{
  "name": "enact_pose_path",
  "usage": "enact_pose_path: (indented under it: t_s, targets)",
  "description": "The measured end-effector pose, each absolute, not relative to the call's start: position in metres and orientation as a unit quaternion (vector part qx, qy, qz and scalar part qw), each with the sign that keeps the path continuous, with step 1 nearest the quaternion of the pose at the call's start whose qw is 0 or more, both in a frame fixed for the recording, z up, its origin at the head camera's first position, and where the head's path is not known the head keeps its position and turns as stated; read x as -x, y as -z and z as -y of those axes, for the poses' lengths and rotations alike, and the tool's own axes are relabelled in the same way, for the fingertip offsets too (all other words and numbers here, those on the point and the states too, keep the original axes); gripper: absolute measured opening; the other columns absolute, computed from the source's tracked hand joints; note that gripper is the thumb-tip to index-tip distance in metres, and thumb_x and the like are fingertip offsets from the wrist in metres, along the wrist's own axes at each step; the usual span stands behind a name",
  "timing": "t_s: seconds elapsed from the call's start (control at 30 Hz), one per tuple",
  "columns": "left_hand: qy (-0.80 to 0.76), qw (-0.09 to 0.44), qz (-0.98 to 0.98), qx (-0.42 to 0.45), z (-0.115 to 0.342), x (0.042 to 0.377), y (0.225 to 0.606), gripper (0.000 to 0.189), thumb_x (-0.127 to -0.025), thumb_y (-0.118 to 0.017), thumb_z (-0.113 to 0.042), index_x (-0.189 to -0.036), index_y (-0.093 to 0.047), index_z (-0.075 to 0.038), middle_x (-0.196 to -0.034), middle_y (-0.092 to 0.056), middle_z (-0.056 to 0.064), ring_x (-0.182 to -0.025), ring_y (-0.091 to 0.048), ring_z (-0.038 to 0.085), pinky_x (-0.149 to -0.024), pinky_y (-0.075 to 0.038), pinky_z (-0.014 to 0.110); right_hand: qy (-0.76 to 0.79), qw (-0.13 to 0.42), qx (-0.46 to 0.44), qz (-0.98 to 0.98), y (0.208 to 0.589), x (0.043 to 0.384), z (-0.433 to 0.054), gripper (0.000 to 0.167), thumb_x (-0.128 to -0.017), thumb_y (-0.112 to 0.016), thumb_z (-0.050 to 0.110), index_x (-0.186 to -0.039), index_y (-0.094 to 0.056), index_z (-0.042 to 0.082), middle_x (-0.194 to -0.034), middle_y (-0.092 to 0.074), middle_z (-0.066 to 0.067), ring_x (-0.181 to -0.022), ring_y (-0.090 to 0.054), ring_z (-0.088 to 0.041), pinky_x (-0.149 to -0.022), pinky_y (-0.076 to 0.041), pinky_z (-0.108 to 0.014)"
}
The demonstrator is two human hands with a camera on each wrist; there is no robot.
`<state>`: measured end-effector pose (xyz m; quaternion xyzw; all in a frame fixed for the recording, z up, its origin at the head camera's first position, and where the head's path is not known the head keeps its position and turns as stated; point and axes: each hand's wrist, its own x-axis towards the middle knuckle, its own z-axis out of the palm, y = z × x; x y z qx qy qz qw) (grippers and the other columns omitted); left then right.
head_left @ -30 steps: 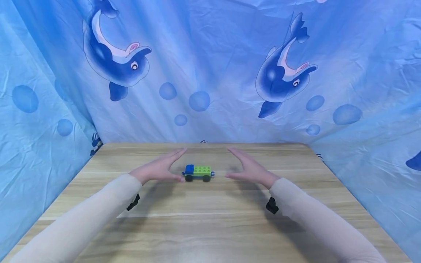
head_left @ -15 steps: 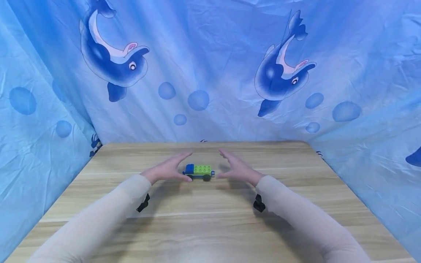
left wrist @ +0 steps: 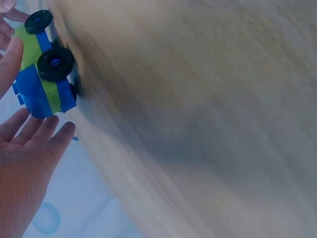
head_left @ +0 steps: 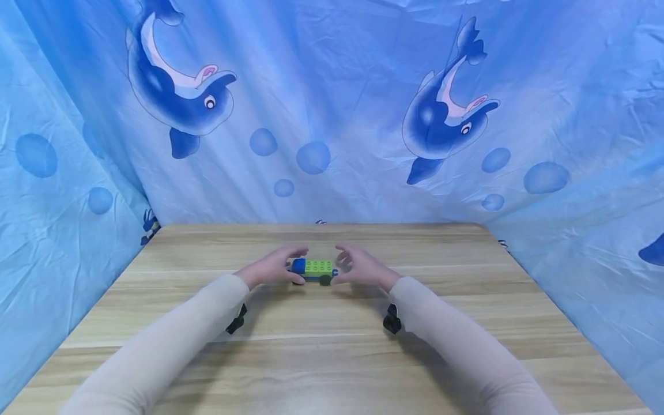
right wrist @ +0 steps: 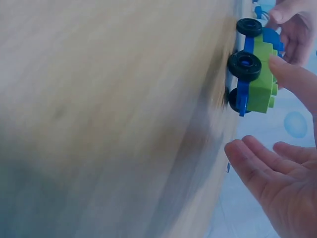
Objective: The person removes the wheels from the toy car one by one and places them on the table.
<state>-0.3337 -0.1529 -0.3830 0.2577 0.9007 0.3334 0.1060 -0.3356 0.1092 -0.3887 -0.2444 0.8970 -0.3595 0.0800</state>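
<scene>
A small toy truck (head_left: 318, 267) of building bricks, with a blue cab, a lime-green studded body and black wheels, stands on the wooden table in the head view. My left hand (head_left: 272, 268) curves loosely around its cab end, thumb in front and fingers behind. In the left wrist view a gap shows between thumb and fingers beside the truck (left wrist: 42, 94). At the tail end my right hand (head_left: 365, 269) is spread in the same way, its thumb close to the rear. The right wrist view shows its fingers (right wrist: 267, 168) apart from the truck (right wrist: 260, 89).
The table (head_left: 321, 357) has wood grain and rounded far corners. A blue curtain (head_left: 353, 115) with printed dolphins and bubbles hangs behind it and along both sides. Dark wrist camera mounts (head_left: 392, 319) show under the sleeves.
Both hands have moved inward from either side toward the truck, and their fingers have bent a little more. The truck stays in about the same place.
</scene>
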Motion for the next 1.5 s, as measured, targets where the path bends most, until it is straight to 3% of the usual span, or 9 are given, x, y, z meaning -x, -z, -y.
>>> enact_pose_path:
  t_s: [0.43, 0.9, 1.2, 1.5]
  targets:
    - [-0.298, 0.095, -0.926, -0.212, 0.136, 0.337, 0.390, 0.073, -0.081, -0.079, -0.029, -0.139, -0.047, -0.001, -0.138, -0.052, 0.018, -0.122, -0.052, 0.031, -0.104, -0.042, 0.047, 0.351, 0.081, 0.204, -0.910, 0.392, 0.340, -0.090, 0.077, -0.074, -0.085, 0.029, -0.134, -0.049, -0.002, -0.103, -0.065, -0.009, -0.092, -0.061, -0.018, -0.085, -0.052, -0.035]
    - [-0.264, 0.081, -0.938, -0.210, 0.124, 0.340, 0.388, 0.037, -0.082, -0.078, -0.018, -0.110, -0.063, -0.001, -0.104, -0.064, 0.009, -0.091, -0.058, 0.019, -0.089, -0.048, 0.041, 0.354, 0.079, 0.191, -0.912, 0.394, 0.340, -0.086, 0.057, -0.075, -0.083, 0.027, -0.120, -0.062, -0.001, -0.104, -0.068, -0.011, -0.091, -0.063, -0.018, -0.079, -0.053, -0.031]
    - [-0.273, 0.082, -0.931, -0.228, 0.123, 0.343, 0.384, 0.039, -0.083, -0.075, -0.018, -0.116, -0.062, -0.003, -0.109, -0.065, 0.010, -0.096, -0.060, 0.021, -0.092, -0.048, 0.043, 0.376, 0.090, 0.186, -0.903, 0.389, 0.340, -0.091, 0.054, -0.077, -0.081, 0.027, -0.120, -0.062, -0.001, -0.103, -0.068, -0.010, -0.087, -0.062, -0.017, -0.073, -0.053, -0.029]
    - [-0.272, 0.087, -0.920, -0.268, 0.125, 0.343, 0.373, 0.056, -0.089, -0.071, -0.022, -0.138, -0.050, -0.005, -0.132, -0.057, 0.016, -0.119, -0.055, 0.032, -0.102, -0.043, 0.048, 0.354, 0.075, 0.213, -0.907, 0.374, 0.345, -0.097, 0.047, -0.079, -0.079, 0.030, -0.115, -0.067, 0.003, -0.104, -0.071, -0.008, -0.091, -0.066, -0.016, -0.082, -0.054, -0.031]
